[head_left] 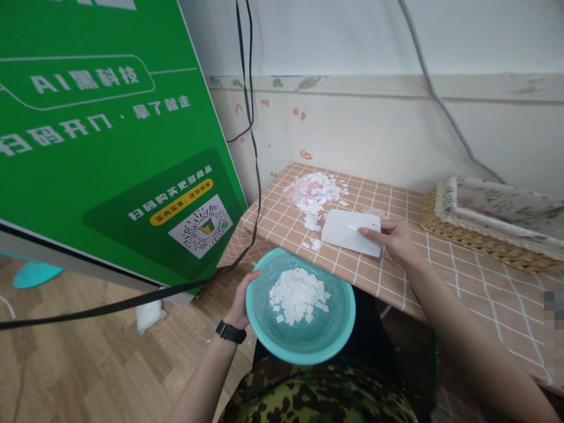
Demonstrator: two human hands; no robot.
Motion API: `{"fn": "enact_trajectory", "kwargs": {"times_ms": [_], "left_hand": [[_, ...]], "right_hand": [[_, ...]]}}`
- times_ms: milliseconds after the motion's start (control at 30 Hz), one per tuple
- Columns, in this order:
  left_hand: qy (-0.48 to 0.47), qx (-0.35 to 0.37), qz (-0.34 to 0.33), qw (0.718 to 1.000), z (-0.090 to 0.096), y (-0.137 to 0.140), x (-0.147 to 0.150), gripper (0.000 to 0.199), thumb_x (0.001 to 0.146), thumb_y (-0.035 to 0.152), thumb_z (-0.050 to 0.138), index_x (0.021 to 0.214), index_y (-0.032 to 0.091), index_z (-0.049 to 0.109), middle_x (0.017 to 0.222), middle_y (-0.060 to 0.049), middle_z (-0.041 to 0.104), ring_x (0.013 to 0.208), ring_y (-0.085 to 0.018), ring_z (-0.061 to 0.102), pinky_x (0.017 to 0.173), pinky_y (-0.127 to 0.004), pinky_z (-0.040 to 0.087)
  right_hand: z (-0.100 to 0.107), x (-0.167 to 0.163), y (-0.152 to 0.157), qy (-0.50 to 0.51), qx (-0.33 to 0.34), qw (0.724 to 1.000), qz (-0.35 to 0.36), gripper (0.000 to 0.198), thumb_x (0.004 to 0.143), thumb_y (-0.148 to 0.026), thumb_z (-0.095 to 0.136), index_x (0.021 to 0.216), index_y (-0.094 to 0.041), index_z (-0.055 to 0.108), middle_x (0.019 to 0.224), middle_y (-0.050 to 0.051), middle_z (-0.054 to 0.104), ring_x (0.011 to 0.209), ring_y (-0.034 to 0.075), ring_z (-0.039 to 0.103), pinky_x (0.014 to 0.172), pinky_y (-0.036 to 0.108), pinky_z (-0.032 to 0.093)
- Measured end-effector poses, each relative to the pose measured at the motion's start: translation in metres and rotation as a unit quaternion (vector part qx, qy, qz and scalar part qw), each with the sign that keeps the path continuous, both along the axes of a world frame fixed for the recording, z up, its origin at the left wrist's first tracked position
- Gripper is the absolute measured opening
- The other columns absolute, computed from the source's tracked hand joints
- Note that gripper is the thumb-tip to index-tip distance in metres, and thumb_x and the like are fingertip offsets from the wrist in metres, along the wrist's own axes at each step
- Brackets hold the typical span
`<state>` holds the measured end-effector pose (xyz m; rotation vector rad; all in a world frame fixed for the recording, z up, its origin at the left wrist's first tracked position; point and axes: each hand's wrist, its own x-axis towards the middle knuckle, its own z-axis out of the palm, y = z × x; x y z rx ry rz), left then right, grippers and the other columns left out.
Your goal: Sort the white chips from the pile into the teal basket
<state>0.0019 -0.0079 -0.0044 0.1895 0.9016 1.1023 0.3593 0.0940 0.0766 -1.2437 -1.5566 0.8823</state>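
My left hand (242, 298) grips the rim of a turquoise plastic colander (302, 357), held just below the front edge of the table. Inside the colander lies a heap of small white paper pieces (297, 295). In my right hand (393, 239) is a flat white plastic scraper (348, 230), pinched at its right end with the thumb on top. The scraper is over the tabletop, beside a few loose scraps. Behind it spreads a larger pile of white and pinkish paper pieces (312, 192).
A brown checked cloth covers the table (388, 279). A lined wicker basket (480, 229) stands at the right. To the left rises a green printed cabinet (110, 135). Black cables (253, 176) hang past the table's left corner, and a plastic bag (150, 314) lies on the floor.
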Motion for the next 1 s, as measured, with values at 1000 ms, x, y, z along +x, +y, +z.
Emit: {"fn": "enact_trajectory", "kwargs": {"times_ms": [1000], "left_hand": [[0.002,-0.005,-0.01,1.0,0.006,0.002,0.001,0.019,0.075,0.031,0.061,0.079,0.013,0.065,0.068,-0.005,0.071,0.06,-0.02,0.065,0.062,-0.031,0.052]], "right_hand": [[-0.015,-0.011,0.005,0.105,-0.027,0.993,-0.048,0.03,0.07,-0.044,0.068,0.085,-0.017,0.07,0.086,0.006,0.069,0.071,0.019,0.062,0.059,0.031,0.049]]}}
